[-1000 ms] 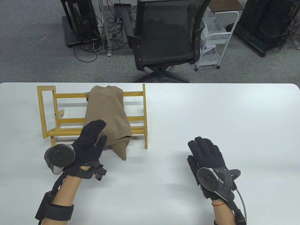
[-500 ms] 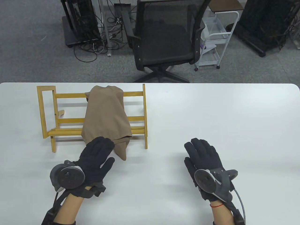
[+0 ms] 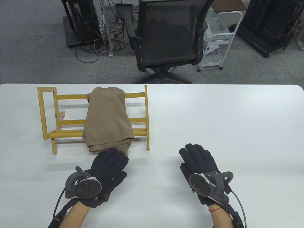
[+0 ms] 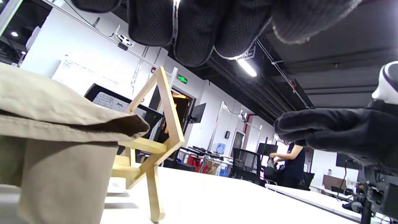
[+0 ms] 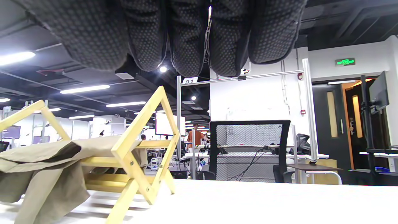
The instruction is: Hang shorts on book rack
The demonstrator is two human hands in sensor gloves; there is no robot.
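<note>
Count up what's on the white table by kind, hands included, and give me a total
Wooden book rack: 1
Tan shorts, draped over the rack: 1
Gloved hands: 2, the left hand and the right hand, neither holding anything
Total: 4

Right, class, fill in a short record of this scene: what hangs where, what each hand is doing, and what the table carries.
garment: tan fabric shorts, draped over the rack's rails, lower hem on the table
rack: yellow wooden book rack, standing on the white table
left hand: open, near the hem, holding nothing
right hand: open, apart from the rack
task state: shorts hung
</note>
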